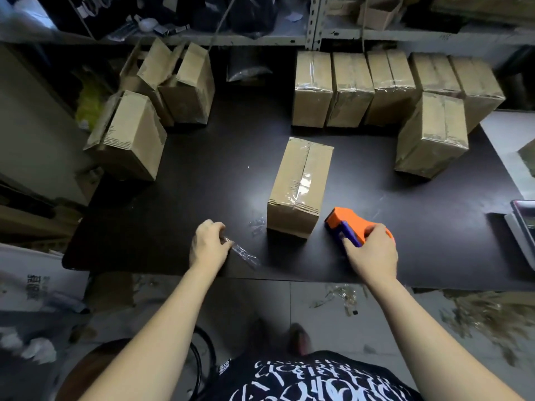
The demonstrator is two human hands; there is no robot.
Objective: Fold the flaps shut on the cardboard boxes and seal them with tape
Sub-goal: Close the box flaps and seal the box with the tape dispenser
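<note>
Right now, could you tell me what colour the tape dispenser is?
The tape dispenser is orange with a dark blue part, seen in the head view.

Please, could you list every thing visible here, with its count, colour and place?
taped cardboard box: one, brown, table centre.
sealed cardboard boxes: six, brown, back right, five in a row, one before them.
open-flap cardboard boxes: three it seems, brown, back left.
plastic tape dispenser: one, orange and blue, right of the taped box.
crumpled tape strip: one, clear, near the table's front edge.
flat table: one, black, under the boxes.
metal shelf rack: one, grey, behind the table.
left hand: pinches the tape strip.
right hand: grips the tape dispenser.
</note>
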